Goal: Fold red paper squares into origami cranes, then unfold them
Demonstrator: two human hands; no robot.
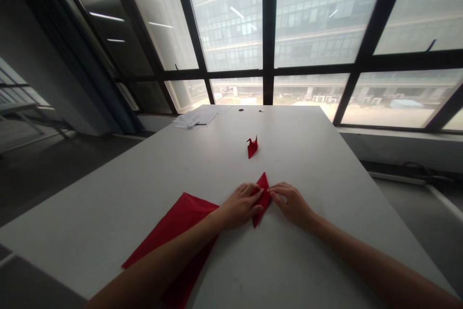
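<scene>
A piece of folded red origami paper [261,208], a narrow diamond with pointed ends, lies on the white table between my hands. My left hand [240,204] holds its left side down, fingertips and thumb resting over it. At the right edge, the fingertips of my right hand [290,201] are closed together on the paper. Beneath my left forearm is a larger sheet of red paper [173,220], partly covered by the arm. Beyond the folded piece stands a finished red paper crane [252,147].
Several white papers [200,117] lie at the far left of the white table [300,145], with a dark thin item on them. A round dark hole [240,110] is near the far edge. Tall framed windows [231,20] rise behind the table.
</scene>
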